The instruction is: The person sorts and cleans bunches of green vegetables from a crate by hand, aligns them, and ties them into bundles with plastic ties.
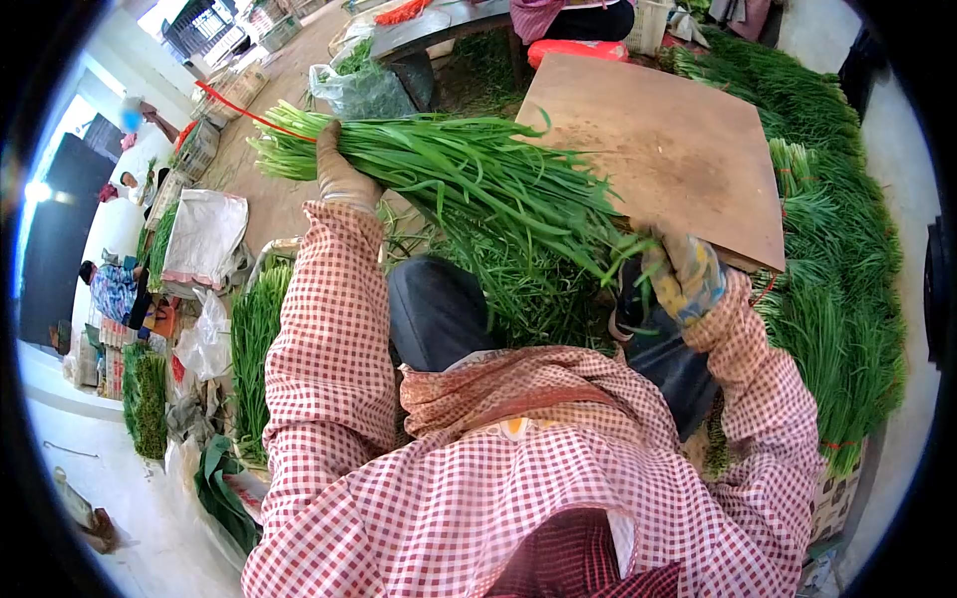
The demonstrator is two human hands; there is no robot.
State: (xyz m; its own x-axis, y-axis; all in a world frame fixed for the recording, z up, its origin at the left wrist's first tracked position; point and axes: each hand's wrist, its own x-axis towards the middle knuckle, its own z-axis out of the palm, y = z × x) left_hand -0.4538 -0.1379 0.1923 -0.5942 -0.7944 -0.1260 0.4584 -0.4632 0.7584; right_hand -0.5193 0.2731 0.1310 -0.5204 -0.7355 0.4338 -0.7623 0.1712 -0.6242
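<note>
A long bunch of green leafy stalks lies across the space above my knees, its pale ends at the left and its leaf tips at the right. My left hand, in a tan glove, is closed round the bunch near the pale ends. A red strip crosses the stalks there and sticks out to the upper left. My right hand, in a patterned glove, has its fingers closed at the leaf tips, beside the near edge of a brown board.
Piled green bunches line the right side. Loose leaves lie between my knees. A clear plastic bag stands beyond the bunch. At the left are a white sack, more greens and a seated person.
</note>
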